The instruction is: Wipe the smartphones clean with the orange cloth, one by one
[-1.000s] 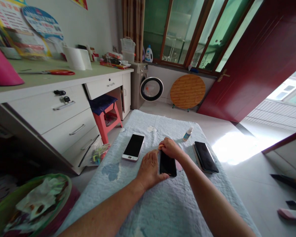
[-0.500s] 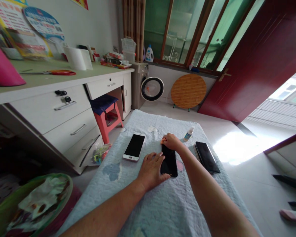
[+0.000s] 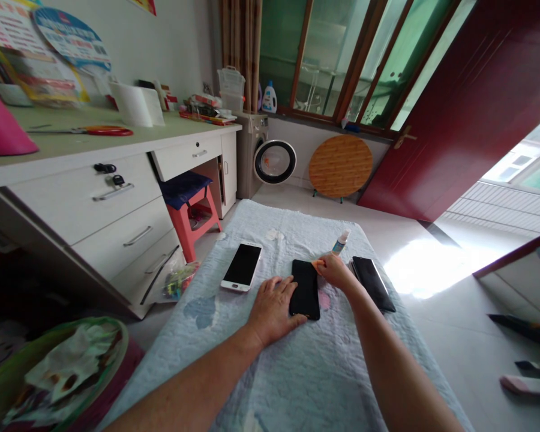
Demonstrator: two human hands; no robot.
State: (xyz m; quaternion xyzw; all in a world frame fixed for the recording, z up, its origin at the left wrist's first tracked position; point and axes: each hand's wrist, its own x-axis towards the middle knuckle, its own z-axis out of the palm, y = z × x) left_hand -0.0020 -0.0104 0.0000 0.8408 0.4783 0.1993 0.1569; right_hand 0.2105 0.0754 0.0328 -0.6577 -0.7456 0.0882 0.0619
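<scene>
A black smartphone (image 3: 306,291) lies face up on the pale blue quilted cover (image 3: 288,372). My left hand (image 3: 273,309) rests along its left and lower edges with fingers spread, steadying nothing else. My right hand (image 3: 336,270) pinches a small orange cloth (image 3: 317,264) at the phone's upper right edge; most of the cloth is hidden by the fingers. Left of them lies a white-framed smartphone (image 3: 242,267), dark screen up. A small spray bottle (image 3: 341,242) stands just beyond my right hand. Farther right, a dark phone (image 3: 372,283) lies on top of something thin.
A white desk (image 3: 130,204) with drawers runs along the left. A pink stool (image 3: 191,216) stands under it. A lined waste bin (image 3: 117,354) holds crumpled tissue at the lower left. A washing machine (image 3: 249,156) with its door swung out stands beyond, near a round wooden tabletop (image 3: 341,166).
My right hand has moved with the orange cloth from the phone's upper left to its upper right edge, uncovering the top of the screen. My left hand stays at the phone's side.
</scene>
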